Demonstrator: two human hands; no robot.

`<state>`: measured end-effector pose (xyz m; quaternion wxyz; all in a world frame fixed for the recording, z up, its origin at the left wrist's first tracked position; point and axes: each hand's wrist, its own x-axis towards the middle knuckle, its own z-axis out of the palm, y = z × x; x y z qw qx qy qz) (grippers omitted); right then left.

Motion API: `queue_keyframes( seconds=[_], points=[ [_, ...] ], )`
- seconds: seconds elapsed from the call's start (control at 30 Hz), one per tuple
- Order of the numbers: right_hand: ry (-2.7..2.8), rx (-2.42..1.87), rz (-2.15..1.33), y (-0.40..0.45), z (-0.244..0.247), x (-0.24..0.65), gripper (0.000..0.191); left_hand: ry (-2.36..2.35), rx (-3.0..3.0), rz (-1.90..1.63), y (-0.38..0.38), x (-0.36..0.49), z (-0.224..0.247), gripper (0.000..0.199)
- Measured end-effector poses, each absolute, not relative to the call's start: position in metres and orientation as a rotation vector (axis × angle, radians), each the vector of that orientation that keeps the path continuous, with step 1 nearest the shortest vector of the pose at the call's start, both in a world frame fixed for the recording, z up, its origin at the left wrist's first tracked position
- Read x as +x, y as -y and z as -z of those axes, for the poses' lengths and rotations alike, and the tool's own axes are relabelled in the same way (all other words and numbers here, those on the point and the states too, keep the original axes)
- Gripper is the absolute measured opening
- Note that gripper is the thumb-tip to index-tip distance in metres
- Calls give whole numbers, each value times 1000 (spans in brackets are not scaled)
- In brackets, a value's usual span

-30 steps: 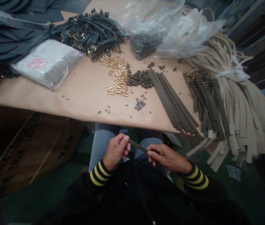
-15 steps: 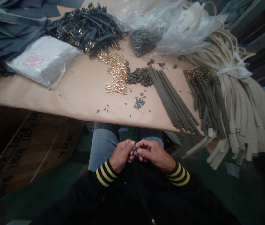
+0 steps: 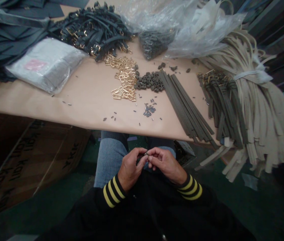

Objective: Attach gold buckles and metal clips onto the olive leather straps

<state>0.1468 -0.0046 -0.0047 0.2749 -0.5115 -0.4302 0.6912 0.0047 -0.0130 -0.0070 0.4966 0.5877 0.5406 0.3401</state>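
A tiny dark metal piece (image 3: 146, 154) with a bright glint is held above the lap, below the edge of the surface. Its form cannot be made out, as it is very small and partly hidden by the fingers. Fine finger work on this single piece is judged to be the step in hand. The left hand (image 3: 130, 164) and the right hand (image 3: 165, 164) are brought together, with each grip narrow and closed on the piece at the fingertips. A steady, narrow pinch is judged to be called for next, since so small a piece could easily slip. On the brown-paper-covered surface (image 3: 81, 103) ahead, small dark metal bits (image 3: 149, 109) are scattered nearest the hands. Close by lie a heap of gold rectangular metal buckles (image 3: 124, 78), a pile of dark grey metal loops (image 3: 150, 82) and a row of flat olive-brown straps (image 3: 184, 107). A tied bundle of long beige straps (image 3: 265, 110) lies further right.
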Motion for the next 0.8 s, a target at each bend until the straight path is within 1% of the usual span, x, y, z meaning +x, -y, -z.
queue_keyframes(
  seconds=[0.1, 0.3, 0.47, 0.63, 0.8],
  points=[
    [1113, -1365, -1853, 6, 7, 146, 26, -1338, 1643, -830, 13, 6, 11, 9],
    [1058, -1395, -1826, 6, 10, 142, 25, -1354, 1906, -758, 15, 10, 15, 14],
    [1024, -1441, -1787, 8, 12, 139, 24, -1385, 1816, -775, 11, 9, 16, 8],
    [1048, -1471, -1773, 8, 14, 137, 22, -1360, 1719, -814, 11, 10, 13, 8],
    [940, -1521, -1691, 1, 13, 145, 27, -1148, 1711, -793, 17, 10, 5, 8]
  ],
)
